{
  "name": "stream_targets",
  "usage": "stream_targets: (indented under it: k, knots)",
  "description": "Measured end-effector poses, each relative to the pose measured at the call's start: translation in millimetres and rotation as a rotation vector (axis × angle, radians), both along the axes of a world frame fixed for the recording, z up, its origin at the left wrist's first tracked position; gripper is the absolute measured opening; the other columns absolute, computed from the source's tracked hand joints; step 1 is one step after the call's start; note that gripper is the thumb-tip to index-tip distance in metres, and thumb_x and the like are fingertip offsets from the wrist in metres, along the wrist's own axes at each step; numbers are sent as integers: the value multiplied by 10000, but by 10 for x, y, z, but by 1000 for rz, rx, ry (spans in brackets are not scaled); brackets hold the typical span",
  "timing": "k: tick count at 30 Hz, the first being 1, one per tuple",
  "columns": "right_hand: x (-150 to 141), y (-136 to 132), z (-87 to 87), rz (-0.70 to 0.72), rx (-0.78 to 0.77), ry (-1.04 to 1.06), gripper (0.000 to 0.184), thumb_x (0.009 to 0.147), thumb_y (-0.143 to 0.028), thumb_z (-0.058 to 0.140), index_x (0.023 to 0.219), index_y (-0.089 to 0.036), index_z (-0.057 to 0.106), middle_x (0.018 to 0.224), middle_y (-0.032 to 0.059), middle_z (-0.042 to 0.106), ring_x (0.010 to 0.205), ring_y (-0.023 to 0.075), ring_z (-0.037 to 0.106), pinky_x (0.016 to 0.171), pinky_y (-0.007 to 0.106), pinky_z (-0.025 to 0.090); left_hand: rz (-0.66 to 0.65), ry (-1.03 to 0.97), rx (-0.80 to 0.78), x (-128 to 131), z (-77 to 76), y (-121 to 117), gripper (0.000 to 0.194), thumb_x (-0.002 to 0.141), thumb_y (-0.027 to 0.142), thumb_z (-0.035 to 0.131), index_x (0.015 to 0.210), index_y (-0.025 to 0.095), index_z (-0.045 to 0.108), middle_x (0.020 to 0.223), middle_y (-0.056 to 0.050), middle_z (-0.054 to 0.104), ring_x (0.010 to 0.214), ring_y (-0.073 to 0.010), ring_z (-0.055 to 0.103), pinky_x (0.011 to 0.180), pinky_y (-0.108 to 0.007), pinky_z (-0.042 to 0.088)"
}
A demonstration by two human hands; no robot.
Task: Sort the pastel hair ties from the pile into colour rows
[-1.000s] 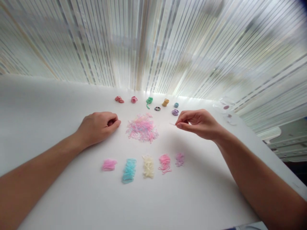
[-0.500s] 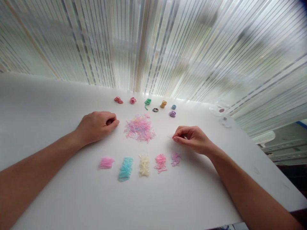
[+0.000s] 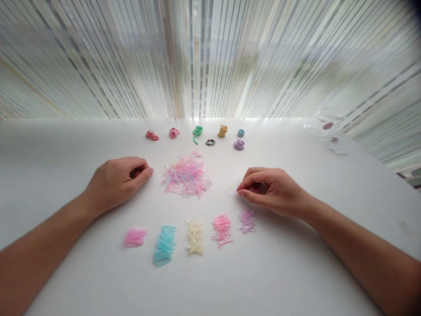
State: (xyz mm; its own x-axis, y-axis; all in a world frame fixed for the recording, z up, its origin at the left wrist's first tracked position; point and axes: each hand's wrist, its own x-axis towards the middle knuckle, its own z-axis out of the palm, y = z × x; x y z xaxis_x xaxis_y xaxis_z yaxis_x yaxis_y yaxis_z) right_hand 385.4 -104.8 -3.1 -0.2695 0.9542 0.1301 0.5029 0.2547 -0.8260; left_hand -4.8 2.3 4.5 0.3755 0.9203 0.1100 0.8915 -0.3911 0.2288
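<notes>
My left hand (image 3: 120, 182) rests on the white table, its fingers curled in and the thumb against the index finger; nothing shows in it. Just right of it lies a mixed heap of small elastic bands (image 3: 187, 176) in pink, lilac and pale blue. On the heap's other side, my right hand (image 3: 263, 189) pinches a thin pale elastic band between thumb and fingertip. Sorted bands form a row nearer me: pink-lilac bands (image 3: 135, 238), turquoise bands (image 3: 165, 245), cream bands (image 3: 195, 237), pink bands (image 3: 222, 229) and lilac bands (image 3: 247, 220), the last close below my right hand.
Along the back are a red coil (image 3: 151, 135), a pink coil (image 3: 174, 132), a green coil (image 3: 198, 131), a yellow coil (image 3: 222, 131), a blue coil (image 3: 241, 132), a purple coil (image 3: 239, 145) and a dark beaded ring (image 3: 210, 142). Clear plastic pieces (image 3: 335, 145) lie far right, before a string curtain (image 3: 210, 61).
The view has levelled and shifted, so the table's contents sit differently in the picture. Both hands keep their poses, and the right still pinches the pale band.
</notes>
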Motion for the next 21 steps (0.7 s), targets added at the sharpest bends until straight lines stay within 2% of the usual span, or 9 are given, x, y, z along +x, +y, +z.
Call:
stream_targets:
  k: [21]
  knots:
    - [-3, -9, 10, -21, -50, 70, 138, 855, -317, 865, 802, -193, 837, 824, 71, 738, 638, 142, 565, 550, 290, 446, 1, -7, 4, 15, 13, -10, 425, 985, 567, 490, 836, 217, 679, 800, -29, 702, 741, -195, 577, 733, -333, 370]
